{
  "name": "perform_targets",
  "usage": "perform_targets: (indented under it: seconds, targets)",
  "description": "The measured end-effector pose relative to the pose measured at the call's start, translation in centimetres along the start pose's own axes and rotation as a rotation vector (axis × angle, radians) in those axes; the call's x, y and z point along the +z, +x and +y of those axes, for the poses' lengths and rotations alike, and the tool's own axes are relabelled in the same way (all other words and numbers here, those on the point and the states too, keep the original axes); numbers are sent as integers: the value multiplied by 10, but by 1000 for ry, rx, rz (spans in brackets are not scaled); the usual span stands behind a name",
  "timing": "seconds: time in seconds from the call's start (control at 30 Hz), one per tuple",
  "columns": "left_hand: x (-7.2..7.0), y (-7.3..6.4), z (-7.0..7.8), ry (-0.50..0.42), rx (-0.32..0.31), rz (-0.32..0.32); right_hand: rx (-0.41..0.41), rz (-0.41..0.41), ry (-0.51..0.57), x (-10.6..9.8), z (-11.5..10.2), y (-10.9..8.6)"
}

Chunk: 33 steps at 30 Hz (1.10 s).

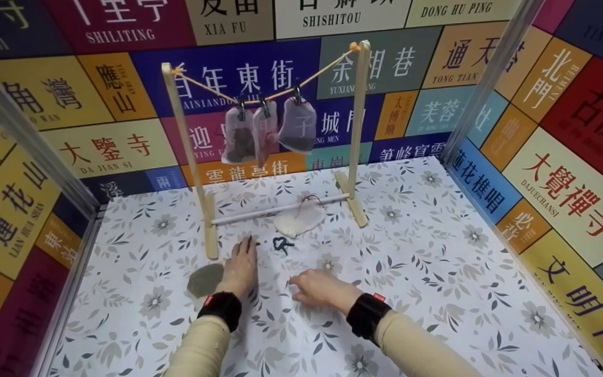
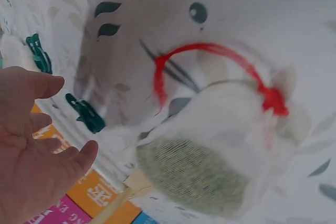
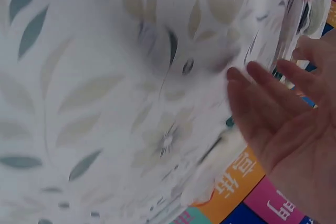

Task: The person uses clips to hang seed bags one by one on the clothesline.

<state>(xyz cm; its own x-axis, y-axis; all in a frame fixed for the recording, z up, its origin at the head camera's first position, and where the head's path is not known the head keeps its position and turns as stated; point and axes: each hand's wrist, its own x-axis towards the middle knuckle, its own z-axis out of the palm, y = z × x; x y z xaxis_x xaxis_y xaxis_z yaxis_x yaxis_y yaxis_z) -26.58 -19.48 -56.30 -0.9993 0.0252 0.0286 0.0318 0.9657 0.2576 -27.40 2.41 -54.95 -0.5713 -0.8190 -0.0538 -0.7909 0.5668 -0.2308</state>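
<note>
Leftmost, just beside my left hand [image 1: 239, 267], a gauze pouch [image 1: 203, 281] lies on the floral tablecloth [image 1: 123, 324]: rounded, see-through mesh, one end filled with finely broken grey-green stuff, the paler end gathered where a bright red string [image 2: 210, 48] is knotted and loops away. Behind it stands the left post [image 1: 183, 131], a slim length of pale wood on a flat wooden foot. My left hand reaches past the pouch, thumb and fingers spread apart and gripping nothing. In that gap my wrist view shows a slender dark green clip [image 2: 85, 114] — I can't tell whether any fingertip touches it.

Farther back, three sachets [image 1: 240, 136] of thin pale cloth hang by dark clips from a sagging tan cord [image 1: 320, 77]; the left one shows dark contents settled low, the middle one looks narrow, the right one tilts. Below them, right of my left fingers, lies another green clip [image 1: 282, 244], and beyond that a flattish cream pouch [image 1: 299, 222] beside the white rod [image 1: 259, 212]. My right hand [image 1: 318, 288] is empty, its fingers loosely bent — well apart from the grey-green pouch. The right post [image 1: 358, 125] matches the left in pale wood.
</note>
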Motion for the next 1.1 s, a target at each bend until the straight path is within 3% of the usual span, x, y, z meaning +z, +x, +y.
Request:
perform_targets:
  seconds: [0.13,0.23,0.37,0.5,0.6,0.7,0.83,0.97,1.1]
  targets:
    - [13,-5,-1,20,22,76,55,-2,-64,10,-8,-3]
    - [21,-10,0,47,63,187,101,19,-66,17,-14,-7]
    - [27,-18,6,46,81,293,172,60,5,22,-15,-11]
    - [28,-28,13,53,77,305,234,124,131,25,-11,-14]
    - [26,-35,18,30,85,273,273,171,206,28,-8,-17]
    - [24,-39,21,-57,101,207,290,198,220,31,-7,-19]
    - [21,-41,22,-264,133,44,288,214,214,33,-6,-20]
    - [21,-41,20,-411,191,-90,276,225,223,35,-5,-20]
    - [21,-40,17,-489,257,-128,266,234,225,36,-4,-21]
